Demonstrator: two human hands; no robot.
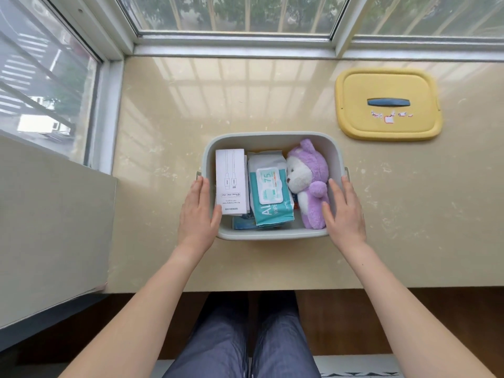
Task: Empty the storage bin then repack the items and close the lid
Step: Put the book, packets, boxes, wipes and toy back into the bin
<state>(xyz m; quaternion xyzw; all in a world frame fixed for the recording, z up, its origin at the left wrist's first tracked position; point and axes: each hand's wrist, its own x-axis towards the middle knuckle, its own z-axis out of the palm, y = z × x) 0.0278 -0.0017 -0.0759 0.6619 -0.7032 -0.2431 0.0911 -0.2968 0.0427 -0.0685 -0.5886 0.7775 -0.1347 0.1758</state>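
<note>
A pale grey storage bin (272, 136) stands open on the beige sill. Inside lie a white cable box (231, 181) at the left, a teal wipes pack (270, 192) in the middle and a purple plush toy (309, 184) at the right. A blue item (242, 223) shows partly under the wipes. My left hand (197, 211) rests flat on the bin's left rim, thumb inside by the cable box. My right hand (345, 211) lies flat on the right rim, thumb touching the plush. The yellow lid (387, 103) with a dark blue handle lies flat at the far right, apart from the bin.
The sill (169, 132) runs to window frames at the back and left. A beige wall block (51, 222) stands at the left. The sill's front edge is just past my forearms, with my legs and a dark floor below.
</note>
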